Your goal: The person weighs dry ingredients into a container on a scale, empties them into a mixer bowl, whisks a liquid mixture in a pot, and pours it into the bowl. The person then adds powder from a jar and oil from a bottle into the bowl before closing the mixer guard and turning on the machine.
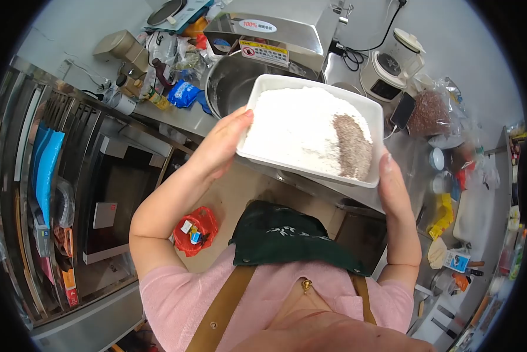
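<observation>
Between my two hands I hold a white rectangular tub (310,165), raised in front of the mixer and slightly tilted. White powder (295,120) that looks like flour fills most of it, and a patch of brownish powder (352,146) lies at its right end. My left hand (228,138) grips the tub's left end, with the thumb on the rim. At the opposite end, my right hand (392,182) is closed on the right wall. The fingers under the tub are hidden. Just behind the tub is a metal mixing bowl (225,88), partly covered by it.
A steel mixer (275,26) stands over the bowl. To its right are a white blender (384,70), a phone (402,111) and a bag of brown grains (430,114). A blue bag (184,94) lies left. A red waste bag (197,226) sits on the floor beside steel racks.
</observation>
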A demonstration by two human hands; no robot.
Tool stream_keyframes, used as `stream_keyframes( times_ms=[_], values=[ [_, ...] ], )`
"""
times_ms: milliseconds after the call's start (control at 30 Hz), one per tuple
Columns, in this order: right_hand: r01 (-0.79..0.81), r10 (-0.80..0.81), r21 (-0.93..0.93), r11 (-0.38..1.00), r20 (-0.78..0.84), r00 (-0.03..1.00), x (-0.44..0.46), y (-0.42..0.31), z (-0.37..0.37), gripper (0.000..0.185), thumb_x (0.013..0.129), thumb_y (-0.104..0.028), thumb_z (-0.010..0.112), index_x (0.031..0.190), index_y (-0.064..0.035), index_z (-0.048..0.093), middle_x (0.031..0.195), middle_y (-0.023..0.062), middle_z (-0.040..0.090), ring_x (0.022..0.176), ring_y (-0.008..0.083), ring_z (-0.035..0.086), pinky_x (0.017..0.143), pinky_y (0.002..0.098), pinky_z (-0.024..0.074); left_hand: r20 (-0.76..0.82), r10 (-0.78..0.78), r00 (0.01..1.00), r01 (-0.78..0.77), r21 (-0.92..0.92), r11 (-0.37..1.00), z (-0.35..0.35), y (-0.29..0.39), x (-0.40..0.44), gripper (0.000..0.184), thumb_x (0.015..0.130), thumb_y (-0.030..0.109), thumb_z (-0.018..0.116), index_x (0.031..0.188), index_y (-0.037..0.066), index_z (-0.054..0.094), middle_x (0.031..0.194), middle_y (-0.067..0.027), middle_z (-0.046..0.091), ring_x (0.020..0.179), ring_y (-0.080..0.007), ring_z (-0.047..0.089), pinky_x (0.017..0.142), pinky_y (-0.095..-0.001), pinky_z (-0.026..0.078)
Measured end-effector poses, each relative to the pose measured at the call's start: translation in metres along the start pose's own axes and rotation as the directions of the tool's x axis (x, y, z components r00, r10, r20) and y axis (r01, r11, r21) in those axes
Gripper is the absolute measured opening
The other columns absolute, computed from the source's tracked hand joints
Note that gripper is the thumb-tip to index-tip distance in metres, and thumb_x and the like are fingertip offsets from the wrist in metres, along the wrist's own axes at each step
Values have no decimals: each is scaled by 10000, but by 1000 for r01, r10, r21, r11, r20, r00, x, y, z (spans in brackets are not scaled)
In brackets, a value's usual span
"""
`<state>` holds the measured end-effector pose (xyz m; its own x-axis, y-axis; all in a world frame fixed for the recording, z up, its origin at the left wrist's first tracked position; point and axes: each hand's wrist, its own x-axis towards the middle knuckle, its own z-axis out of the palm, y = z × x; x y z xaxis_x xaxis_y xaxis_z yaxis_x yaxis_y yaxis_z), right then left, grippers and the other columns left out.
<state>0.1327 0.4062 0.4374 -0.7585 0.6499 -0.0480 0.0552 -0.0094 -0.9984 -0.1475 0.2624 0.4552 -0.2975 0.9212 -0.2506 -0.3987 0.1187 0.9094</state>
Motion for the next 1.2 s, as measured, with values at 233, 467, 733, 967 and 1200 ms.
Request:
stream_keyframes(
  times_ms=[233,467,733,967,1200],
  values=[
    [135,-131,-22,991,137,982,38,2,55,1006,816,-541,589,1428,41,43,1453,158,246,1299,230,303,1053,329,252,-76,-164,984,169,63,984,-75,21,17,362,961,277,395,1206,33,503,1075,-64,610,919,-133,609,763,-291,489],
    [224,-196,-516,827,108,975,57,1,103,1236,543,-309,863,1424,38,70,1420,244,248,1080,286,513,765,322,498,-27,-315,949,310,286,907,-129,56,66,342,914,290,477,1092,14,571,950,-68,639,775,-138,631,587,-285,505],
    [254,-575,-884,392,-20,818,83,14,143,984,580,-114,798,1345,126,228,1240,304,394,969,402,571,715,390,528,77,-486,870,362,570,738,-154,72,131,392,898,308,509,1135,-2,539,953,-95,633,750,-143,644,596,-279,541],
    [181,-684,-887,425,-183,706,118,-1,151,609,686,-158,746,1164,116,487,970,212,566,707,312,614,562,335,509,404,-383,831,-20,710,704,-163,64,138,820,767,518,664,1297,-19,343,1164,-141,520,1043,-194,534,802,-330,492],
    [194,-740,-927,322,-119,662,134,-13,153,585,697,-160,747,1176,73,505,850,143,555,556,211,527,480,296,437,568,20,822,-542,772,332,-151,52,135,879,541,260,836,1228,-51,384,1143,-239,504,1095,-346,500,928,-364,408]
  ],
)
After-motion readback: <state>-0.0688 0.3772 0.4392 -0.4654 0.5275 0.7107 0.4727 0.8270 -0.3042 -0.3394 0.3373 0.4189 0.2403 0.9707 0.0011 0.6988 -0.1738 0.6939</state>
